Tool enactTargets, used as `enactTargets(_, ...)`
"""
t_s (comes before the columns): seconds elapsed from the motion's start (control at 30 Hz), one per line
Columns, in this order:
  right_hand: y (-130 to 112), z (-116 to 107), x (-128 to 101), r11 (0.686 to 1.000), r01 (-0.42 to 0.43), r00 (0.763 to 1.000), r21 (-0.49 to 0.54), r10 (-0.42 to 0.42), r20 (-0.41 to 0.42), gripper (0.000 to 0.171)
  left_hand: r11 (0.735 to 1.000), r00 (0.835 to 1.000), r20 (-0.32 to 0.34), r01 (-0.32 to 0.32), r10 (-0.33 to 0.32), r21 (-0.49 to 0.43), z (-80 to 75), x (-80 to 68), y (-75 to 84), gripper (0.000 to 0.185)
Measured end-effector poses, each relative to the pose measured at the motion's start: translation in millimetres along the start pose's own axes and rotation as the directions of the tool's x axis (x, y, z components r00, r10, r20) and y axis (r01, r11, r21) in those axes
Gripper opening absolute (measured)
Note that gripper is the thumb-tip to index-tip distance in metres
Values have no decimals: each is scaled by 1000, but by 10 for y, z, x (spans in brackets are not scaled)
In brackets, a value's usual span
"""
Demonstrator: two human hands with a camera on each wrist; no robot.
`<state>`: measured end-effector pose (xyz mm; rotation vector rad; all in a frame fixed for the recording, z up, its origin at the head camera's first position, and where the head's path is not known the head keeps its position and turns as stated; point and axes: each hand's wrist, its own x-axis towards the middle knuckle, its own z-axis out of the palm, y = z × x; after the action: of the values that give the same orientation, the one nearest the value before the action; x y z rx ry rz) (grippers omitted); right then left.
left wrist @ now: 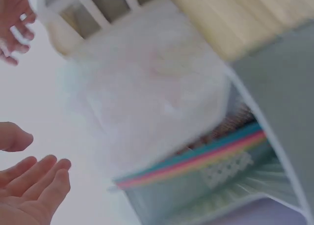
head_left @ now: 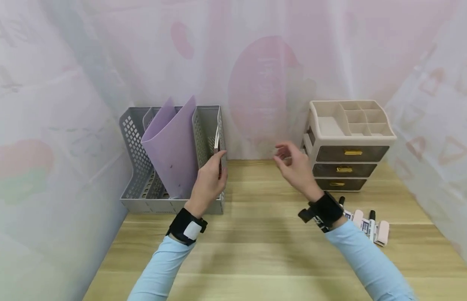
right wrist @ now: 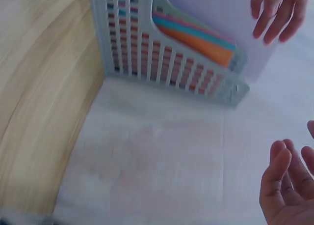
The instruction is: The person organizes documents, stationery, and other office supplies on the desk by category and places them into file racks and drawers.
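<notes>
A beige drawer organizer [head_left: 348,144] stands on the wooden desk [head_left: 256,259], markers [head_left: 368,225] just beside it.

— From my feed, the desk [head_left: 256,259] looks like pale wood laminate, smooth, with a faint grain and a soft sheen.

— And the file rack [head_left: 135,167]?

— Grey plastic, matt, its walls perforated in a grid. The folder [head_left: 173,154] leaning in it reads as thin lilac plastic sheet, smooth and slightly satin.

— I see the drawer unit [head_left: 350,133] as cream plastic, matt, with smoky translucent drawer fronts and shiny gold metallic handles.

— Agreed. The markers [head_left: 370,225] look like glossy plastic with printed labels. The backdrop [head_left: 263,62] is thin, sheer cloth. Sleeves are light blue fabric; wrist straps [head_left: 186,225] matt black.
</notes>
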<state>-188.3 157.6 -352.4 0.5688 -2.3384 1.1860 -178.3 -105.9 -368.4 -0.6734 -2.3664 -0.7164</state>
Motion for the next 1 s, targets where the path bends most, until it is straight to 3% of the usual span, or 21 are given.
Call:
enactTargets(0.2,239,-437,-167,991,-135,987,-11,134,-86,26,992,992,32,-120,122,-46,27,160,322,45)
enactTargets(0.43,530,-808,-378,964,-264,958,5,263,-113,26,976,973,109,-192,203,-105,232,369,581,47)
enactTargets(0.53,658,-956,-466,944,-321,935,76,329,-135,27,968,957,168,-214,235,-133,360,521,700,49)
enactTargets(0.6,735,-1053,-513,917,-364,907,164,389,-162,23,962,942,208,-238,262,-134,458,650,786,49)
enactTargets(0.67,789,-1137,-556,869,-405,870,285,462,-171,20,954,922,252,-273,295,-120,565,783,871,48)
enactTargets(0.77,850,-1244,-605,750,-459,812,477,571,-117,20,938,886,311,-335,345,-84,725,969,979,46)
enactTargets(0.87,892,-1320,-600,600,-514,766,613,642,14,25,922,859,349,-384,376,-49,864,1149,1053,46)
enactTargets(1.0,953,-1377,-506,444,-596,714,669,674,189,38,906,838,392,-422,379,26,1027,1406,1125,42)
